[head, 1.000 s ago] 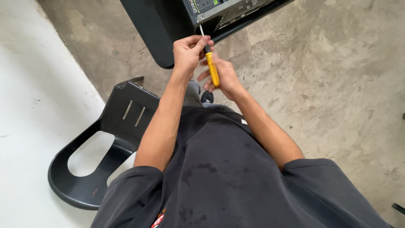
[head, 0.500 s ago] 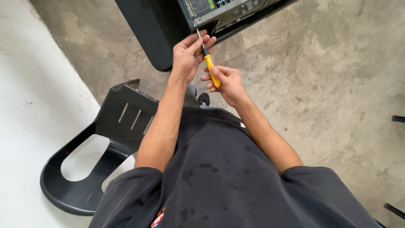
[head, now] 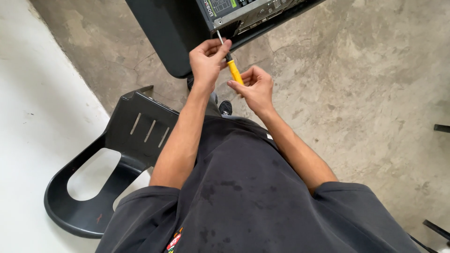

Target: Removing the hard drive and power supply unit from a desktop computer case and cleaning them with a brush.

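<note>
A yellow-handled screwdriver (head: 234, 70) points up towards the lower edge of an open computer case (head: 243, 14) lying on a black stool or table. My left hand (head: 206, 61) pinches the screwdriver's metal shaft near the black collar. My right hand (head: 255, 86) curls around the yellow handle from below. The thin metal tip sits just under the case's edge, next to a dark vent opening.
A black plastic chair (head: 117, 159) stands to my left on the concrete floor. A white painted floor strip (head: 28, 140) runs along the left. A black shoe (head: 225, 107) shows below my hands. Dark metal legs (head: 440, 127) poke in at the right edge.
Both hands with the screwdriver stayed together near the case; the screwdriver tip has edged closer to the case's lower edge. The view shifted slightly.
</note>
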